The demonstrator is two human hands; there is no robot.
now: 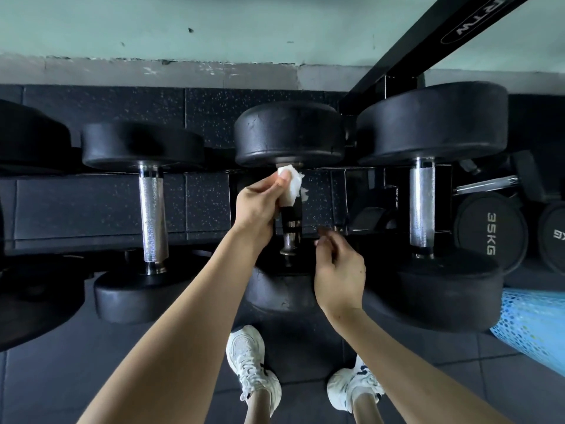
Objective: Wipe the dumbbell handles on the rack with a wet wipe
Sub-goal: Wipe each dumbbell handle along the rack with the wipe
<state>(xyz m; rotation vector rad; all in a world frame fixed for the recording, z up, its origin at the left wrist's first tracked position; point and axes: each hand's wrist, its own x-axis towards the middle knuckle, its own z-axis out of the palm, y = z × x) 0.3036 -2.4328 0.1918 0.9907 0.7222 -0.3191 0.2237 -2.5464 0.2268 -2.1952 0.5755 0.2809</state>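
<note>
While left hand (259,209) pinches crumpled wipe (291,182), handle (290,218) cylindrical.

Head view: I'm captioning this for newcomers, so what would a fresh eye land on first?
First the left hand in the centre, gripping a white wet wipe round the far end of the middle dumbbell's handle, while the right hand hangs loosely curled beside its near end. Then the shiny knurled handles of the left dumbbell and the right dumbbell.

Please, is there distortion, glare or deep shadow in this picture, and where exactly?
Head view: wide-angle bending towards the edges; glare on the right chrome handle; the middle handle, partly wrapped in the wet wipe, sits in deep shadow; left hand sharp.
</note>
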